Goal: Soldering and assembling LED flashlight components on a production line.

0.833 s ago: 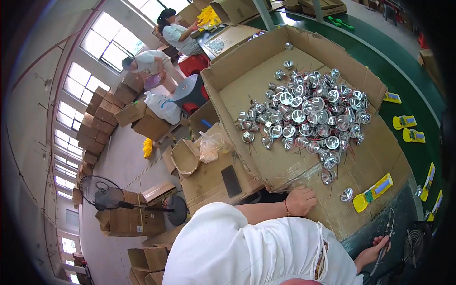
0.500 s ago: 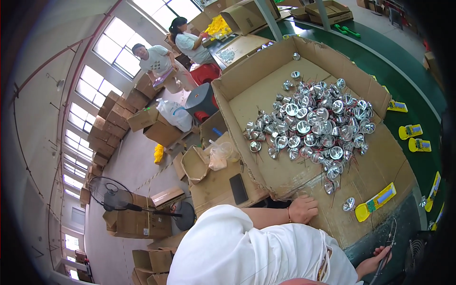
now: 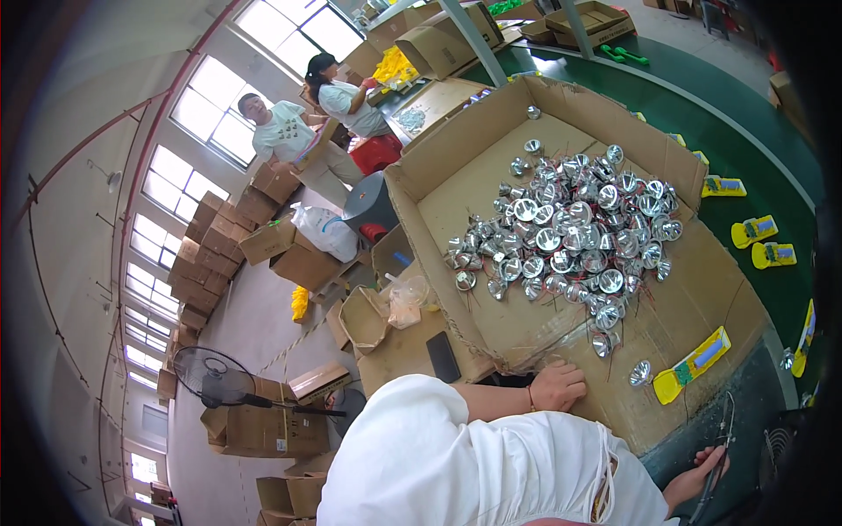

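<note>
My left hand (image 3: 560, 386) rests with curled fingers on the cardboard at the near edge of a big open carton (image 3: 456, 197). Whatever may be inside those fingers is hidden. At the lower right, my right hand (image 3: 698, 476) grips a thin pen-like soldering iron (image 3: 727, 427), its tip pointing up and away from me. Between the hands, on the carton's flattened flap, lies a yellow light housing (image 3: 699, 361) with a green circuit board and a pale blue battery. A single silver reflector cup (image 3: 640, 373) touches or nearly touches its left end.
A heap of silver reflector cups (image 3: 570, 232) with thin red wires fills the carton's middle. More yellow housings (image 3: 774, 255) line the green bench (image 3: 745, 202). A black phone (image 3: 442, 357) lies left of the carton. Two people (image 3: 294, 136) work at the back; a fan (image 3: 213, 377) stands left.
The whole view has shifted slightly. One person at the back has turned, and the flat carton they hold is higher. Both my hands stay nearly where they were.
</note>
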A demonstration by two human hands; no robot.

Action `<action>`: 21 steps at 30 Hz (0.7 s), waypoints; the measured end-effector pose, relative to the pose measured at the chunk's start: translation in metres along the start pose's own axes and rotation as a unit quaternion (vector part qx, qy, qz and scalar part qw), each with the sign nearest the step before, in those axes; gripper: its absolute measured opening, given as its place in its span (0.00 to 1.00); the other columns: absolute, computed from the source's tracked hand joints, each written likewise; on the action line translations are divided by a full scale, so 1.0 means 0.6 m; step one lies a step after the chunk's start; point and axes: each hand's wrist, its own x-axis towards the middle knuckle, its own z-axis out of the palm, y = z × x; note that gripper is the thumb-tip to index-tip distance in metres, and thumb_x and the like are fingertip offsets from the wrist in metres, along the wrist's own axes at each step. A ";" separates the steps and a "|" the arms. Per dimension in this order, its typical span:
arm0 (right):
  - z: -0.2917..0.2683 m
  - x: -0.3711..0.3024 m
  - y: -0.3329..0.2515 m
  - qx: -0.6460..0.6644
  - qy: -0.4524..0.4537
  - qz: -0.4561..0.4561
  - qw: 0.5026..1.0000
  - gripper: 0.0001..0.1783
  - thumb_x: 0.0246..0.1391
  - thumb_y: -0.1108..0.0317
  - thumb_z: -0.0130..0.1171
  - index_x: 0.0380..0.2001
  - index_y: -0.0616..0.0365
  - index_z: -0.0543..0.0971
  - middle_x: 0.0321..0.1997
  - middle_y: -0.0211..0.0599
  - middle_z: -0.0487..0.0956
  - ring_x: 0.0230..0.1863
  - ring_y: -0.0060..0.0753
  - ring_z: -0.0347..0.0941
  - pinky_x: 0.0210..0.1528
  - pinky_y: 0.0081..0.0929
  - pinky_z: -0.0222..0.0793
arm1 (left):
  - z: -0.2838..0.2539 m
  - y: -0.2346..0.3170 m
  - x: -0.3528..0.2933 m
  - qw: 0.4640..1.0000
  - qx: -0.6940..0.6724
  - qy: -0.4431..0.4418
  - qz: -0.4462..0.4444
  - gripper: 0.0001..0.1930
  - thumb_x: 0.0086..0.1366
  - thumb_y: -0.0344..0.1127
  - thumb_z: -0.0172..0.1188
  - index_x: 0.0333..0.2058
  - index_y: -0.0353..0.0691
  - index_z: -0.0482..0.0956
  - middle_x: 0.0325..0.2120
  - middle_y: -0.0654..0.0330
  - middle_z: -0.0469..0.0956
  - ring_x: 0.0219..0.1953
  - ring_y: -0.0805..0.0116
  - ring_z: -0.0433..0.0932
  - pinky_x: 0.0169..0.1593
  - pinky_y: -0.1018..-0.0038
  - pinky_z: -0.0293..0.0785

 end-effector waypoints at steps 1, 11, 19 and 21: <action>-0.006 0.004 0.008 0.001 0.002 -0.002 1.000 0.18 0.56 0.58 0.49 0.35 0.66 0.73 0.26 0.35 0.72 0.25 0.24 0.64 0.30 0.20 0.62 | -0.002 0.000 0.005 1.000 -0.009 -0.006 0.001 0.08 0.40 0.33 0.54 0.20 0.44 0.64 0.21 0.61 0.62 0.25 0.64 0.65 0.27 0.70 0.58; -0.001 0.005 0.008 -0.012 0.010 0.003 1.000 0.18 0.56 0.58 0.50 0.32 0.66 0.73 0.25 0.35 0.71 0.25 0.24 0.64 0.30 0.19 0.61 | -0.002 0.004 0.004 1.000 0.002 -0.005 -0.007 0.08 0.40 0.33 0.55 0.20 0.44 0.64 0.20 0.61 0.61 0.26 0.64 0.65 0.28 0.70 0.58; -0.003 0.005 0.015 -0.001 0.003 -0.004 1.000 0.17 0.56 0.59 0.51 0.33 0.66 0.73 0.24 0.35 0.71 0.24 0.23 0.64 0.28 0.18 0.61 | 0.018 0.003 0.023 0.998 -0.008 -0.012 -0.069 0.05 0.44 0.30 0.52 0.19 0.42 0.64 0.18 0.58 0.65 0.21 0.58 0.68 0.23 0.65 0.62; -0.003 0.005 0.017 0.001 0.005 -0.012 1.000 0.17 0.56 0.59 0.51 0.34 0.65 0.73 0.25 0.34 0.71 0.24 0.23 0.63 0.28 0.18 0.61 | 0.018 0.004 0.020 0.998 -0.007 -0.012 -0.069 0.05 0.45 0.31 0.52 0.19 0.41 0.64 0.18 0.58 0.65 0.21 0.58 0.68 0.23 0.66 0.62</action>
